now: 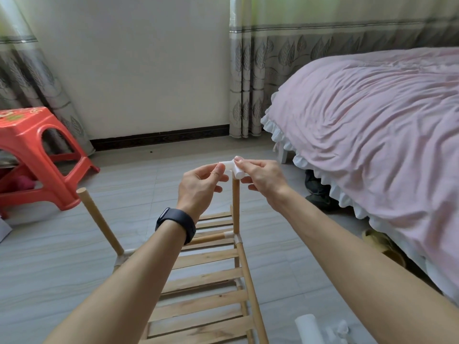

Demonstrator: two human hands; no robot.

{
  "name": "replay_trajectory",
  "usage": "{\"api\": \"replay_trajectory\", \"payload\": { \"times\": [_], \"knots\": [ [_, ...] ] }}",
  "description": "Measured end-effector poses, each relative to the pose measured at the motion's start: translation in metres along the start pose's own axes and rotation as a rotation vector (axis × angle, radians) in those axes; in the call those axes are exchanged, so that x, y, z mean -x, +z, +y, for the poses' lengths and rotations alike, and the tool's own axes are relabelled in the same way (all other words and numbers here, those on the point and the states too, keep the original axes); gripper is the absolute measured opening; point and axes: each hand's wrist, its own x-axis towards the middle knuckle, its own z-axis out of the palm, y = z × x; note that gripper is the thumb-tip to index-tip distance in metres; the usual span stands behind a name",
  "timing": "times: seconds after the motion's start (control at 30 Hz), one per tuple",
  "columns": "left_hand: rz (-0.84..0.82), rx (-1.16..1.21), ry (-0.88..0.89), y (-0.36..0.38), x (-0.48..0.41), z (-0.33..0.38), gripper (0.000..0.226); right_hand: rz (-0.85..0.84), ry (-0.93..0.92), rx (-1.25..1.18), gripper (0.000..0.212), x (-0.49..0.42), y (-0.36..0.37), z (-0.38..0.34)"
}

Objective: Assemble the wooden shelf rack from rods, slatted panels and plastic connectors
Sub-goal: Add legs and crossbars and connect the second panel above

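A white plastic connector [231, 166] sits at the top of an upright wooden rod [235, 207]. My left hand [201, 187], with a dark wristband, pinches the connector's left arm. My right hand [263, 178] pinches its right side from above. The rod rises from a white joint [233, 236] at the far right corner of the slatted panel [206, 289]. A second upright rod [100, 220] leans at the far left corner with a bare top. My forearms hide parts of the panel.
An orange plastic stool [37, 155] stands on the tiled floor at the left. A bed with a pink cover [372, 135] fills the right side, with shoes [320, 192] under its edge. White plastic parts [323, 330] lie on the floor at bottom right.
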Motion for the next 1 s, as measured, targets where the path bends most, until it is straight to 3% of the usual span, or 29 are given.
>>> {"api": "replay_trajectory", "payload": {
  "times": [0.3,0.47,0.53,0.6,0.7,0.87,1.0],
  "knots": [
    [0.005,0.024,0.003,0.004,0.006,0.002,0.027,-0.067,0.025,0.037,0.043,0.000,-0.005,-0.006],
    [-0.035,-0.104,-0.014,0.004,0.015,-0.012,0.053,-0.091,0.088,-0.071,0.057,0.013,-0.028,0.008],
    [-0.096,-0.288,0.018,0.004,0.036,-0.039,0.058,0.012,0.127,-0.033,0.046,0.024,-0.048,0.046],
    [-0.202,-0.628,0.064,0.007,0.064,-0.078,0.059,0.120,0.203,0.123,0.032,0.039,-0.068,0.110],
    [-0.359,-1.102,0.054,0.016,0.094,-0.128,0.068,0.119,0.414,0.438,0.027,0.071,-0.097,0.215],
    [-0.468,-1.239,-0.016,0.029,0.108,-0.172,0.065,-0.120,0.668,0.894,0.051,0.132,-0.123,0.332],
    [-0.438,-1.253,-0.053,0.030,0.120,-0.188,0.061,-0.266,0.757,0.989,0.061,0.159,-0.122,0.385]
  ]
}}
